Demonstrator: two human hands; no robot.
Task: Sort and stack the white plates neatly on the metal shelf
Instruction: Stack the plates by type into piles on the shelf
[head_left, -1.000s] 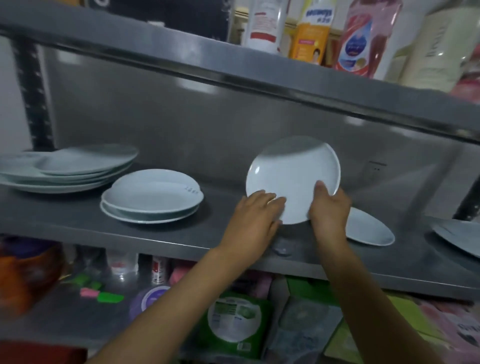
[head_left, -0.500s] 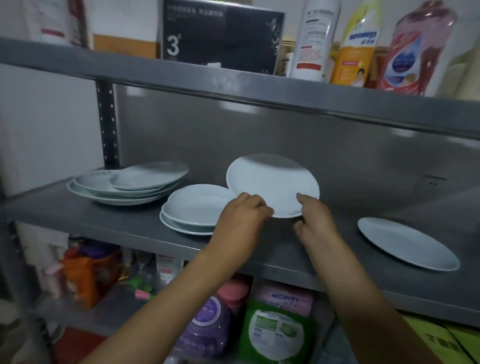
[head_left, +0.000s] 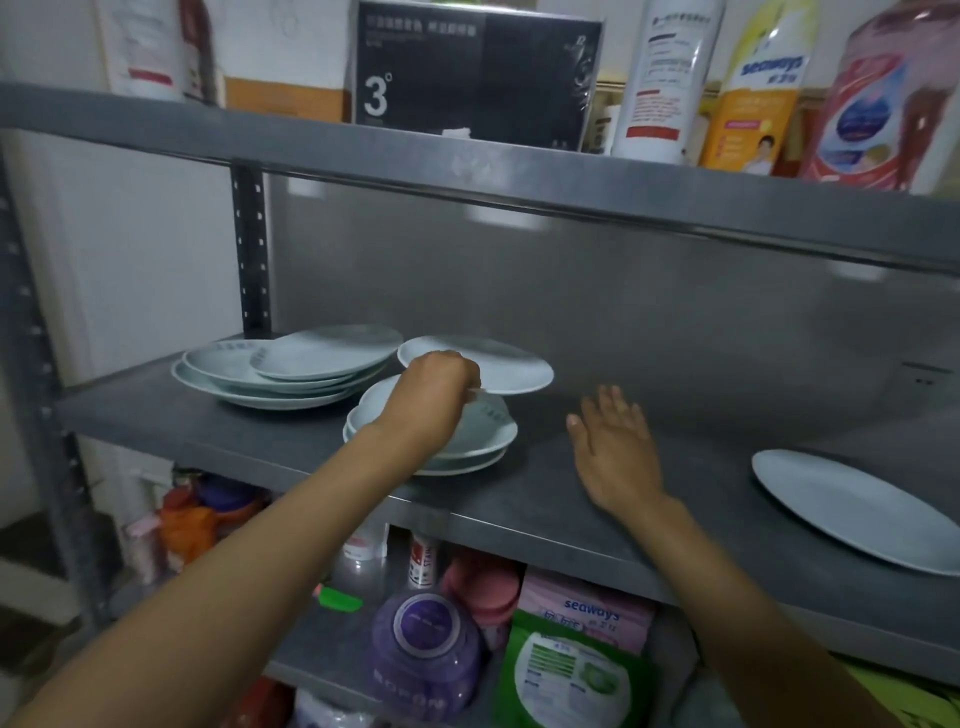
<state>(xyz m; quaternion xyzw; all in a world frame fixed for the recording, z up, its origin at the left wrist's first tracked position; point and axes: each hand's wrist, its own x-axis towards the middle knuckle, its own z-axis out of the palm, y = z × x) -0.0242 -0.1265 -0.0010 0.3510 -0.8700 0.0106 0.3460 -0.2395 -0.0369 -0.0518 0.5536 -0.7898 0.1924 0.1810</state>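
My left hand (head_left: 434, 397) grips the near rim of a white plate (head_left: 498, 364) and holds it level just above a small stack of white plates (head_left: 485, 434) on the metal shelf (head_left: 545, 509). A larger stack of white plates (head_left: 291, 371) sits to the left, its top plate off-centre. My right hand (head_left: 613, 447) hovers open over the bare shelf, right of the small stack, holding nothing. A single white plate (head_left: 852, 512) lies alone at the far right of the shelf.
The upper shelf (head_left: 467, 156) overhangs closely, carrying a black box (head_left: 467, 73) and bottles (head_left: 670, 78). The shelf below holds packets and containers (head_left: 426, 644). A perforated upright post (head_left: 252, 249) stands at the back left.
My left hand has carried the plate left and laid it flat over the small stack. My right hand has let go of it and drawn back to the right, fingers spread.
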